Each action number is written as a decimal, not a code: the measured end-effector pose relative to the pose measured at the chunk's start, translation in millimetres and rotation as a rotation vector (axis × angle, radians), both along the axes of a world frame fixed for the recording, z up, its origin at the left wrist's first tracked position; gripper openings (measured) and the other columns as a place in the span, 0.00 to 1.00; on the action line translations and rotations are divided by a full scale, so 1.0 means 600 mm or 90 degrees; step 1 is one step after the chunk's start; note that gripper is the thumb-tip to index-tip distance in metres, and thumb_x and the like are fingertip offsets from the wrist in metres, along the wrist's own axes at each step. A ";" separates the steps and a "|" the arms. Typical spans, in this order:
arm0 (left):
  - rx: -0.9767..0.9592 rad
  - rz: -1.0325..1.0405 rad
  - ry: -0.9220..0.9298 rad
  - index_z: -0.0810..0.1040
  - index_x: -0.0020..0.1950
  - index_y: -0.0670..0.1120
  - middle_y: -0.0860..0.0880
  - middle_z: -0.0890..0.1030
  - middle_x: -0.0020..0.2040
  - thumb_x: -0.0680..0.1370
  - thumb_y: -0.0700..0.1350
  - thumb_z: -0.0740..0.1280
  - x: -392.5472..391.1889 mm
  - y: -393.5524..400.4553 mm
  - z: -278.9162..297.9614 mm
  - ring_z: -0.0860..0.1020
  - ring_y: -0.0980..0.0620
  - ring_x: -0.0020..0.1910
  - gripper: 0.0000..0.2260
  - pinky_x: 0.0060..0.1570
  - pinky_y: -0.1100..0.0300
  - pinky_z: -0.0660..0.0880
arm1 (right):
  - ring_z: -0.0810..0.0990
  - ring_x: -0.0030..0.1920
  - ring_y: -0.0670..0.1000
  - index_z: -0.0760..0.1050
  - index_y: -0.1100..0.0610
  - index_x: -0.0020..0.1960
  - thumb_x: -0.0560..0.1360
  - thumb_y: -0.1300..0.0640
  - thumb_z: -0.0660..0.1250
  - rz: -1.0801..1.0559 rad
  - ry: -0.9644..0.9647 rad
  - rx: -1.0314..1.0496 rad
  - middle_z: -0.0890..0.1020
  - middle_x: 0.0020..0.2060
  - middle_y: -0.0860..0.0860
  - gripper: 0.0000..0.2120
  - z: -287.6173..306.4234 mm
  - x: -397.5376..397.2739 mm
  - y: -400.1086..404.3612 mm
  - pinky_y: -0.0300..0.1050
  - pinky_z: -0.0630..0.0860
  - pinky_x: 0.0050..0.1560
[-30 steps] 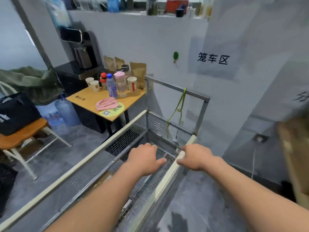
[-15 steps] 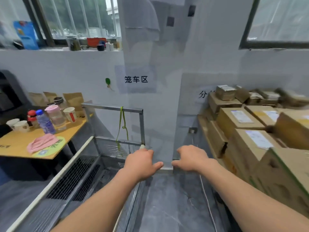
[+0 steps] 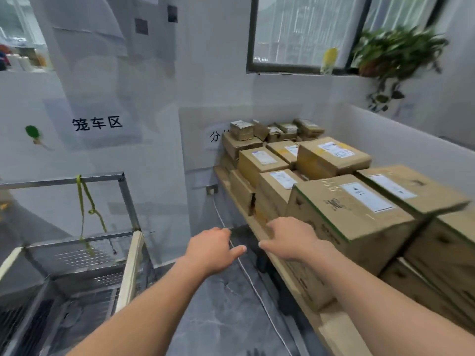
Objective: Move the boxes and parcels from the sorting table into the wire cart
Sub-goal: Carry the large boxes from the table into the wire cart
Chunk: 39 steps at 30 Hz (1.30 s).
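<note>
Boxes (image 3: 341,209): stacked along the desk (image 3: 259,227) at right, far more of them in view than a moment ago; the row's long axis runs toward the back wall.
Wire cart (image 3: 77,265): now at lower left; no parcel visible inside.
Right hand (image 3: 290,240): fingers loosely curled, empty, over the desk edge.
Left hand (image 3: 210,249): fingers relaxed, empty, above the floor.

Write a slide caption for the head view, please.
Two empty hands, left hand and right hand, reach toward brown cardboard boxes beside the steel wire cart.
</note>
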State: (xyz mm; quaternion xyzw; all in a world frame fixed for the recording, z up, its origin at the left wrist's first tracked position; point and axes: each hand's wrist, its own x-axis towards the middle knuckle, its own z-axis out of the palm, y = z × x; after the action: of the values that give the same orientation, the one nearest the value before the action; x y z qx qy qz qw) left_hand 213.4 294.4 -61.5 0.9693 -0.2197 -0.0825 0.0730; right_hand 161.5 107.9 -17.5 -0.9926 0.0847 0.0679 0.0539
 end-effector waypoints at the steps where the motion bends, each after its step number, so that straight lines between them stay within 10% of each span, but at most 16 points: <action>1: -0.007 -0.015 0.001 0.74 0.64 0.49 0.48 0.77 0.62 0.79 0.69 0.57 -0.003 -0.017 0.002 0.77 0.44 0.61 0.27 0.53 0.49 0.74 | 0.79 0.62 0.55 0.76 0.51 0.67 0.75 0.36 0.64 -0.017 -0.011 0.001 0.81 0.63 0.50 0.27 0.006 -0.011 -0.013 0.51 0.79 0.56; 9: -0.062 -0.095 0.015 0.75 0.65 0.52 0.50 0.79 0.60 0.78 0.70 0.57 -0.024 -0.144 0.021 0.78 0.47 0.58 0.27 0.49 0.52 0.75 | 0.81 0.44 0.49 0.80 0.48 0.55 0.71 0.37 0.63 -0.137 -0.060 0.018 0.83 0.44 0.45 0.20 0.045 -0.071 -0.131 0.50 0.82 0.45; 18: -0.108 -0.066 0.033 0.73 0.69 0.48 0.48 0.80 0.64 0.78 0.71 0.57 -0.037 -0.283 0.033 0.78 0.46 0.60 0.31 0.55 0.50 0.77 | 0.78 0.62 0.53 0.77 0.51 0.67 0.76 0.44 0.65 -0.240 -0.113 0.025 0.81 0.63 0.48 0.22 0.053 -0.098 -0.303 0.49 0.77 0.54; 39: -0.408 0.204 0.200 0.76 0.67 0.49 0.51 0.81 0.61 0.79 0.59 0.66 -0.059 -0.449 0.038 0.80 0.50 0.56 0.21 0.55 0.52 0.80 | 0.77 0.46 0.53 0.72 0.51 0.53 0.75 0.39 0.66 -0.222 -0.191 0.168 0.79 0.47 0.49 0.16 -0.030 -0.025 -0.543 0.47 0.68 0.35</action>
State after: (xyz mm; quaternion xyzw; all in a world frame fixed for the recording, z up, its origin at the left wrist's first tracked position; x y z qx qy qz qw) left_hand 177.8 24.8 -38.6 0.8950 -0.0667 -0.1447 0.4166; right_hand 146.3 -217.9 -35.5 -0.9463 0.2361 -0.0798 0.2058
